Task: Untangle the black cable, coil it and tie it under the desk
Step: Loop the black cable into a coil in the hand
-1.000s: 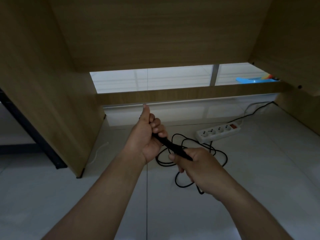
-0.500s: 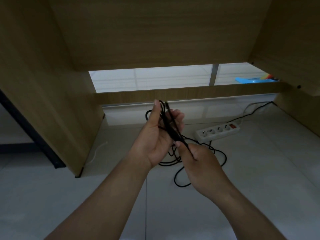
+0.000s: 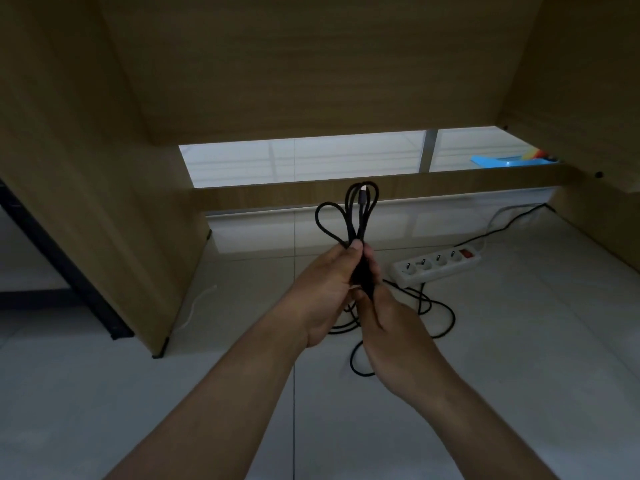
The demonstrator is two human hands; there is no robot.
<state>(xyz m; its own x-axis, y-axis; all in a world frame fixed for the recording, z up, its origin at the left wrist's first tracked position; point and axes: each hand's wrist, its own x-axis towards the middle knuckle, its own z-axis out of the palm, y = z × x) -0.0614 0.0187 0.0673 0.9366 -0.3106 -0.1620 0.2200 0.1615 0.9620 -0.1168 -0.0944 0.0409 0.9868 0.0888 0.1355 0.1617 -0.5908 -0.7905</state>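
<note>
Left hand (image 3: 323, 289) and right hand (image 3: 389, 327): together at frame centre, both clamped on black cable (image 3: 360, 216). Cable loops stand upright, long axis vertical; slack trails onto floor (image 3: 519, 341).

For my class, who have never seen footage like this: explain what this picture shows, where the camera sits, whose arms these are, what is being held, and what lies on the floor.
The camera is worn on a person's head and looks forward and down, so the two bare arms are the wearer's own. The view is under a wooden desk, above a pale tiled floor. The left hand pinches a bundle of loops of the black cable, which stand up above its thumb. The right hand grips the same cable just below. The rest of the cable lies loose on the floor. Behind it lies a white power strip with a red switch.
</note>
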